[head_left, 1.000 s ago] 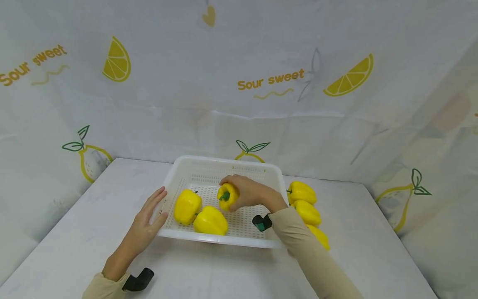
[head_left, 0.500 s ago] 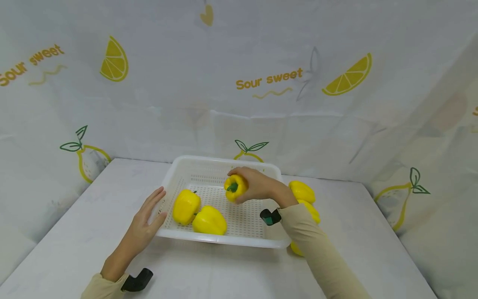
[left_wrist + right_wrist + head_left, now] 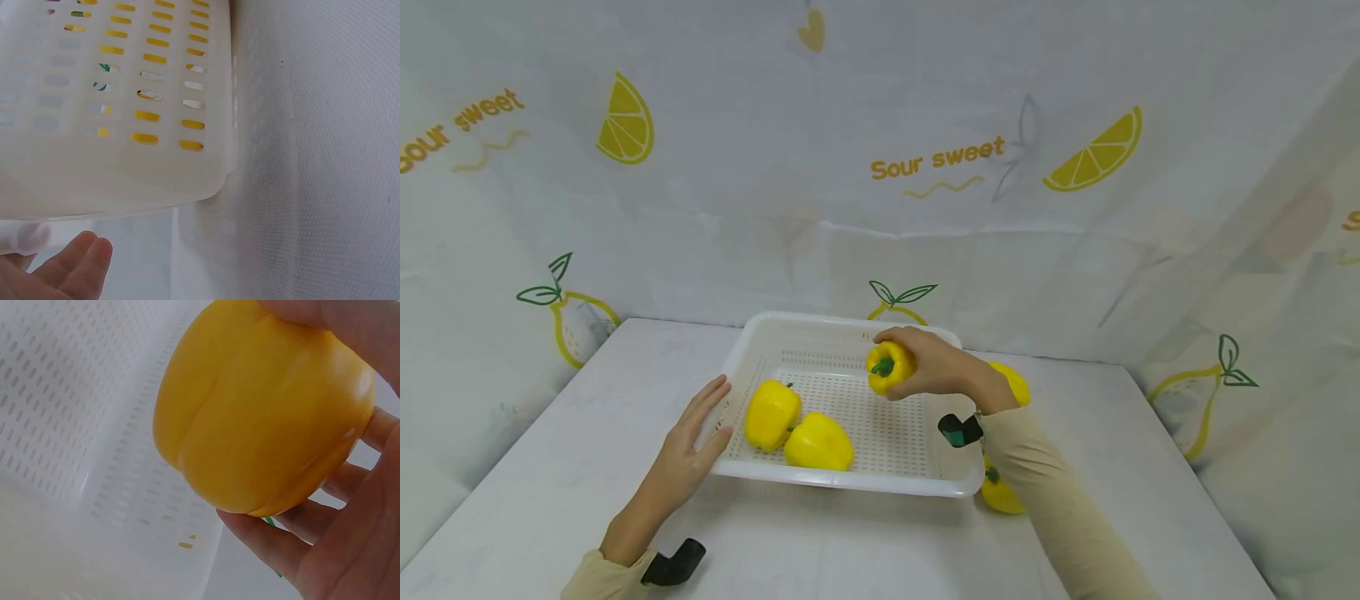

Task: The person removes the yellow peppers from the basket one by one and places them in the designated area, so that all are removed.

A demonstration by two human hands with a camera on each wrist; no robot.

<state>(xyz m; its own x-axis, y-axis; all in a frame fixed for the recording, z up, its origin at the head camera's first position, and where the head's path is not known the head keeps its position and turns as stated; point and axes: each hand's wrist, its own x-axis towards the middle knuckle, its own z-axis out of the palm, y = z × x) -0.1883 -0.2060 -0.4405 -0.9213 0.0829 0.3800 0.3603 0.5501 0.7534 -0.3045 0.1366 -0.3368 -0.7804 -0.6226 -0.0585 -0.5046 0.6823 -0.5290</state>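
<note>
Glossy yellow, blocky bell pepper w/ short green stem [image 3: 898, 372]: stem end faces wearer, a bit L; long axis approx. front-to-back. It's up over the R half of the white perforated plastic basket [image 3: 887, 483], on the L side of the R hand [image 3: 936, 367], btwn thumb & fingers, which are clamped on it. Skin smooth, lobed w/ shallow grooves.

L hand [image 3: 688, 450] at basket's L rim, fingers straight, thumb spread apart from them.

In basket: yellow pepper w/ stem up-R [image 3: 772, 416], long axis near-upright in head view; just beside it, yellow pepper w/ stem to L [image 3: 820, 443], long axis L–R.

Basket: rectangular, rounded corners, slotted walls. Cloth under it [image 3: 775, 550]: white, fine weave per L wrist cam.
</note>
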